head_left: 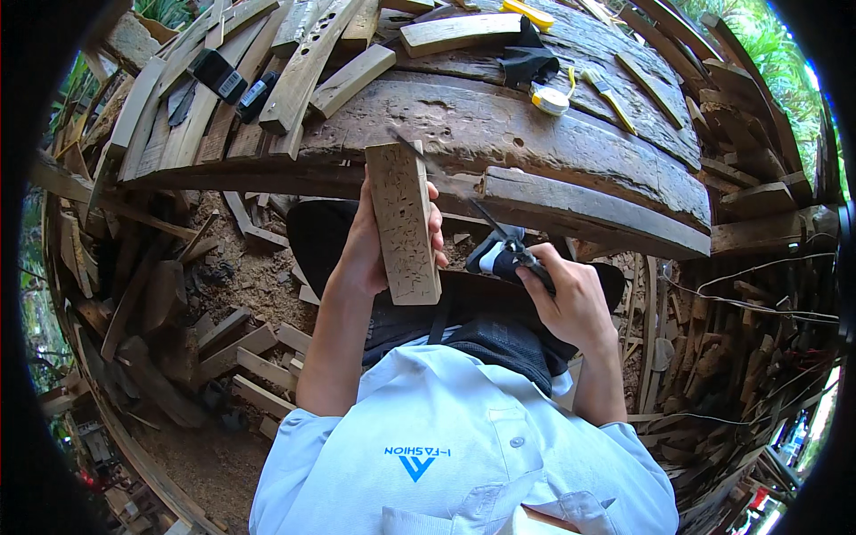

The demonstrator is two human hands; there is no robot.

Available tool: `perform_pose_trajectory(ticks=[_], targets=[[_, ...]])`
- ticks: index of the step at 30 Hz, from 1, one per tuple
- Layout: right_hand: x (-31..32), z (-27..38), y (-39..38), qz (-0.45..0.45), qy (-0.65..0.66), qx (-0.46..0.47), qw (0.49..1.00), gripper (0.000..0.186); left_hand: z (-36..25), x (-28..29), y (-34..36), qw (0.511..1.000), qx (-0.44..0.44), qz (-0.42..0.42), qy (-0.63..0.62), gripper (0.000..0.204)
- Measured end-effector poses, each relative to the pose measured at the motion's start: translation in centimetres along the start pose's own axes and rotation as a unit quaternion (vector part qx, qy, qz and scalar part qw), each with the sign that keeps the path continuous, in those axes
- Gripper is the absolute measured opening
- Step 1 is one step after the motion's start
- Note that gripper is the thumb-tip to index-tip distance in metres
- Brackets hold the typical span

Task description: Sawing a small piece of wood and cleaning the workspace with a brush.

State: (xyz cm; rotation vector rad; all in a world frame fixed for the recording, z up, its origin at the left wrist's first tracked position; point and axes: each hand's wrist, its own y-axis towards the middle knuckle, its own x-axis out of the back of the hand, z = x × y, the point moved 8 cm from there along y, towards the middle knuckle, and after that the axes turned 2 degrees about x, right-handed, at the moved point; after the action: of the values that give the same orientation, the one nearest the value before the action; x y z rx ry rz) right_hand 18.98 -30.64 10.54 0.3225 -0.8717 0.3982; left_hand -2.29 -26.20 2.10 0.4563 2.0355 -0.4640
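My left hand (364,245) grips a short wooden block (403,223) with a carved, notched face, held upright in front of the workbench edge. My right hand (571,299) is closed around the handle of a thin metal tool (464,192) whose long blade slants up and left, its tip near the block's top. Both hands sit over my lap, just below the thick weathered plank bench (499,134).
On the bench lie wood offcuts (308,62), a tape measure (550,98), a yellow-handled tool (609,96), a black cloth (528,61) and two black devices (234,82). Wood scraps and sawdust cover the ground at left (223,303); stacked timber and wires crowd the right (749,303).
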Motion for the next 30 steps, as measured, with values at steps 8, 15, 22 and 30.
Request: perform_pose_trajectory(ticks=[8,15,22,30], targets=[[1.1,0.7,0.0,-0.033,-0.134,0.053,0.989,0.022,0.4,1.0,0.1,0.997,0.030,-0.068,0.005,0.085],[0.4,-0.5,0.0,0.022,-0.168,0.009,0.986,0.025,1.0,1.8,0.3,0.993,0.049,-0.084,0.073,0.091],[1.4,-1.3,0.3,-0.040,-0.172,-0.018,0.984,0.032,0.3,2.4,-0.2,0.979,0.019,-0.147,0.139,0.090],[1.7,-2.8,-1.0,-0.135,0.006,-0.006,0.991,0.041,0.4,1.8,-0.2,0.986,0.022,-0.107,0.124,0.071]])
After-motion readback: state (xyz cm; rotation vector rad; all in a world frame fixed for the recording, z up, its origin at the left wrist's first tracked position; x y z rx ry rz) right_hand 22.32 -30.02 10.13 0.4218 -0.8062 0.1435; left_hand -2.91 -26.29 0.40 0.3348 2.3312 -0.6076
